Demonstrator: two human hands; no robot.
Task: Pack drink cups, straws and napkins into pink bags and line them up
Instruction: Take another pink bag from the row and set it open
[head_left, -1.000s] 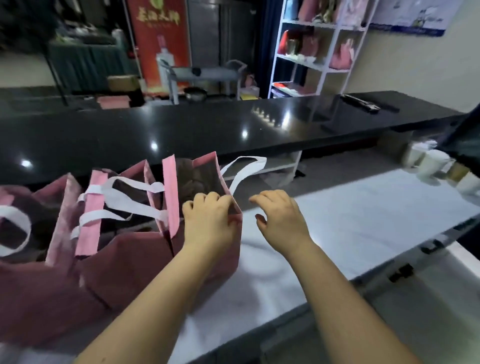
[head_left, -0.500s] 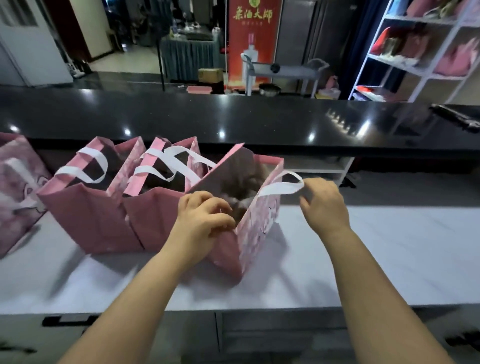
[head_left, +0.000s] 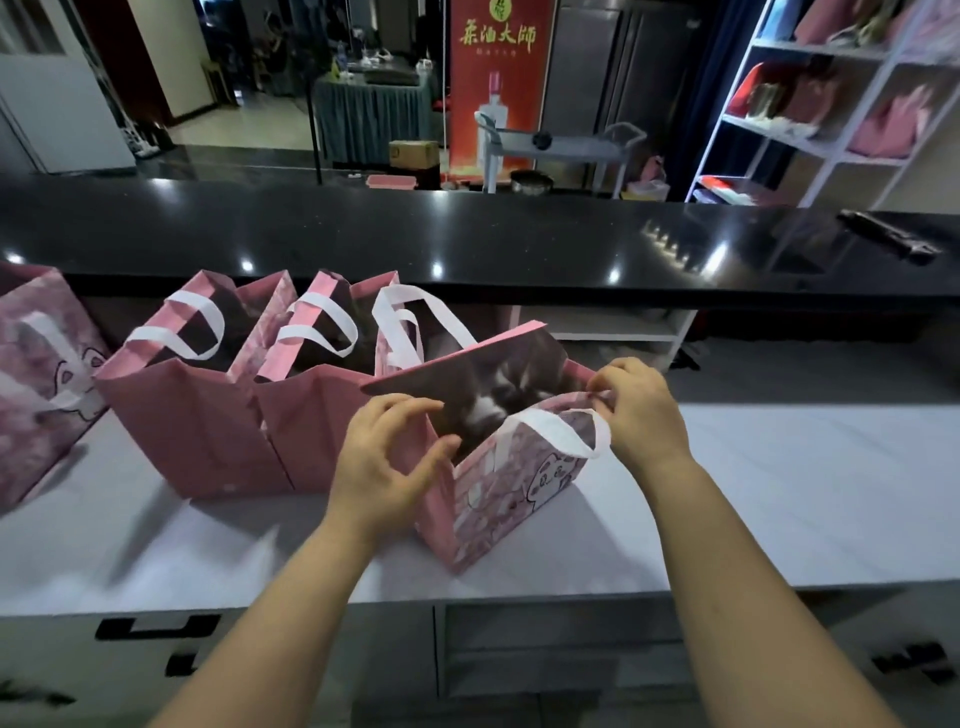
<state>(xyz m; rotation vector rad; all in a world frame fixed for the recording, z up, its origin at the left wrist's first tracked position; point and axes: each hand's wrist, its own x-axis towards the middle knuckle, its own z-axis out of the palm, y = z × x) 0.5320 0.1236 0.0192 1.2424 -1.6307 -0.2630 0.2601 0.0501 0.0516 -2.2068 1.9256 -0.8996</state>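
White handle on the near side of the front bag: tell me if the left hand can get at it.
Probably yes. The handle hangs bare outside the bag; the left hand is open at the bag's left corner with nothing between.

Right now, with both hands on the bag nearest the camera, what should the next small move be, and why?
Probably turn that nearest bag square and slide it left against the bag beside it. It sits skewed, one corner toward the camera, while the others stand side by side along the white counter. The left hand is at its near rim and the right hand pinches the far rim by the white handle.
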